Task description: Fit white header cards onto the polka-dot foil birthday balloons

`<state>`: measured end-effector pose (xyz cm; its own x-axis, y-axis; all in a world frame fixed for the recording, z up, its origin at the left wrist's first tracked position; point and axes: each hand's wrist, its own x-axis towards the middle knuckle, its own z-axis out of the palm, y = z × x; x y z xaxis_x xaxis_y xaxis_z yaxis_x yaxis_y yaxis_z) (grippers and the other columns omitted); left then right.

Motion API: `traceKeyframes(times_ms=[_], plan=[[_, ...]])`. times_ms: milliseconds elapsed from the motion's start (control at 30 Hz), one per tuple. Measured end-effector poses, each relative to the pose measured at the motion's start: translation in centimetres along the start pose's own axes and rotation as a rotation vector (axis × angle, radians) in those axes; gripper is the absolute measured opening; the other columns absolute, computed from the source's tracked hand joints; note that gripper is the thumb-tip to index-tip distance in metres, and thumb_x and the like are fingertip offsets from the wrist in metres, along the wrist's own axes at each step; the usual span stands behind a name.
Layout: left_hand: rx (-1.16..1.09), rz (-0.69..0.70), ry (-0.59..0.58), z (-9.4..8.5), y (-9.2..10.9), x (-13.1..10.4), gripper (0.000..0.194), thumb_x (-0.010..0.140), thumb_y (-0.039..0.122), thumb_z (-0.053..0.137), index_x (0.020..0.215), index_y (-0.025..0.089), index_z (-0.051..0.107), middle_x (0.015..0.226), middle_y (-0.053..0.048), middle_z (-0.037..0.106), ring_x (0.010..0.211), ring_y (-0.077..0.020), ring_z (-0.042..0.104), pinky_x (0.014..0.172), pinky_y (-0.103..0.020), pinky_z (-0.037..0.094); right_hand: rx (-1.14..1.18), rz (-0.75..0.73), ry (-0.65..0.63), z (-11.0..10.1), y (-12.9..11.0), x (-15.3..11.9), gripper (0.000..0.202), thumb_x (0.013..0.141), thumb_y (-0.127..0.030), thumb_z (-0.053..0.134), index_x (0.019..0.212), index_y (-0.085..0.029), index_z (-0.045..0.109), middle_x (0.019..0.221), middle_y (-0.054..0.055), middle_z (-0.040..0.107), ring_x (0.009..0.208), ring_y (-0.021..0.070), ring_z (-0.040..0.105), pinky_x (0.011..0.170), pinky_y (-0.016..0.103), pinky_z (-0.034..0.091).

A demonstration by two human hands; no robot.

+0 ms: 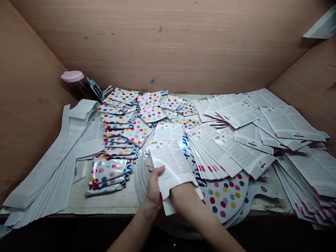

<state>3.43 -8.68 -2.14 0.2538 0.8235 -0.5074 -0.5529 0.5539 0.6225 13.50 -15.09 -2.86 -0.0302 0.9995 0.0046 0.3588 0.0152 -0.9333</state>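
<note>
My left hand (154,183) grips the left edge of a white printed paper sleeve (170,159), thumb on top. From the near side, my right hand (183,196) reaches into the sleeve's open end; its fingers are hidden inside. Another printed sleeve (168,131) lies just beyond the held one. Under my hands is a pile of flat round foil balloons (225,196) with coloured dots and blue lettering. To the left, folded dotted foil balloons (109,169) are stacked in a column, with more of them (149,99) at the back.
Fanned printed sleeves (207,150) lie right of my hands, with further piles (286,122) at the far right. Long white paper strips (49,175) hang over the front edge at left. A pink-lidded container (72,77) stands in the back left corner. Wooden walls (168,45) enclose the table.
</note>
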Motion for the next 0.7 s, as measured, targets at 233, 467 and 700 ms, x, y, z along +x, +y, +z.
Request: traceKeyframes(times_ms=[233,467,700], plan=[[0.902,0.642,0.025,-3.8,0.5,0.6,0.070,0.084,0.023,0.063,0.149,0.026,0.035,0.160,-0.009,0.025,0.147,-0.0297,0.021,0.119,-0.052,0.018,-0.242,-0.169,0.061,-4.4,0.4,-4.0,0.030,0.091,-0.012,0.051,0.114,-0.026,0.065,0.107,0.009,0.066,0.101,0.0238,0.062,0.087,0.038,0.053],[1.597,0.767,-0.594,-7.5,0.6,-2.7,0.057,0.085,0.036,0.066,0.140,0.028,0.050,0.142,-0.010,0.054,0.137,-0.0312,0.041,0.116,-0.052,0.027,-0.299,-0.145,0.278,-3.0,4.6,-2.6,0.012,0.091,-0.014,0.057,0.095,-0.022,0.066,0.093,0.007,0.056,0.088,0.0213,0.056,0.078,0.038,0.050],[1.809,0.920,-0.660,-8.7,0.1,-2.7,0.080,0.084,0.057,0.062,0.146,0.013,0.037,0.149,-0.018,0.043,0.142,-0.0333,0.032,0.113,-0.054,0.033,-0.390,-0.218,0.259,-2.9,4.4,-2.9,0.012,0.092,-0.011,0.057,0.093,-0.021,0.062,0.085,0.005,0.055,0.083,0.0197,0.051,0.073,0.037,0.046]])
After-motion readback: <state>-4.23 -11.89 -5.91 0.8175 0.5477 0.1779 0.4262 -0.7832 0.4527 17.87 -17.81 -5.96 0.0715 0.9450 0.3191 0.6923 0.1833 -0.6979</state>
